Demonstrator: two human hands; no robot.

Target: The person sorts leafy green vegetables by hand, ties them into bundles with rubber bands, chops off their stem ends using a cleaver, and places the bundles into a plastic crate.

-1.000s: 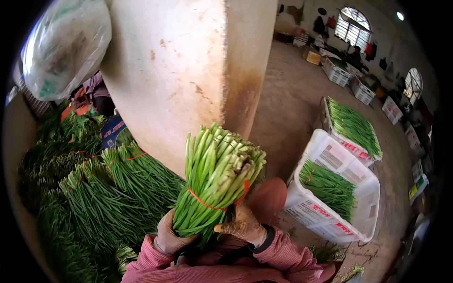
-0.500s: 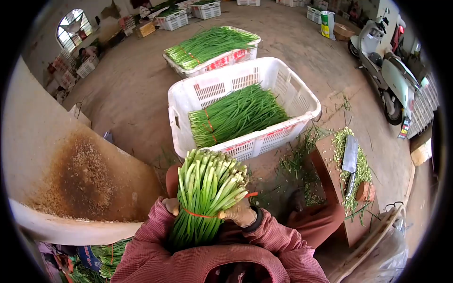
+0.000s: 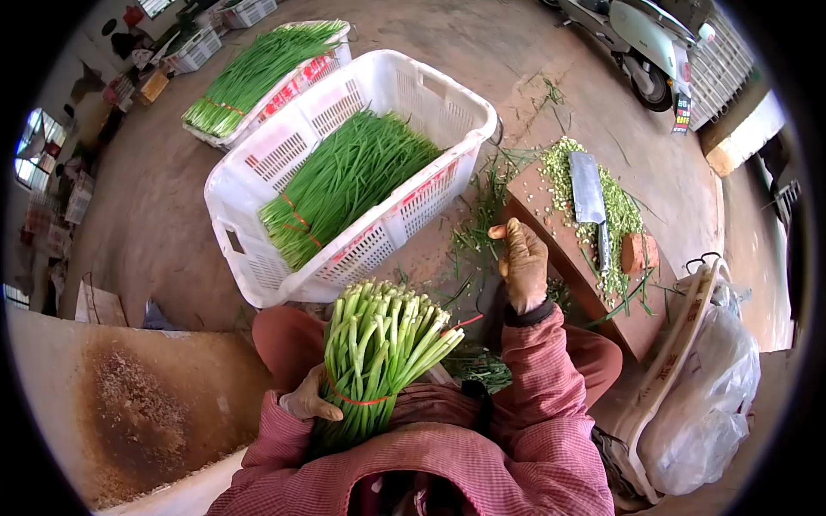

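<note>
The bunch (image 3: 379,344) sits upright over the person's lap, pale stalk ends up, with a red band (image 3: 360,401) around it and a red strip (image 3: 467,322) jutting from its right side. The left hand (image 3: 310,397) grips its left side, thumb pressed across the front; the other fingers are hidden behind the stalks. The right hand (image 3: 523,267) is raised, apart from the bunch, fingers bent and close together; I cannot tell whether they pinch anything. Just beside that hand, a board (image 3: 585,284) bears chopped bits (image 3: 564,168), a knife (image 3: 588,193) and a block (image 3: 638,254). Ahead, a white crate (image 3: 456,107) holds tied greens (image 3: 353,176); behind it, a second crate (image 3: 340,57) is heaped with more. A scooter (image 3: 645,43) stands beyond the board, and a plastic bag (image 3: 701,413) lies to the right.
</note>
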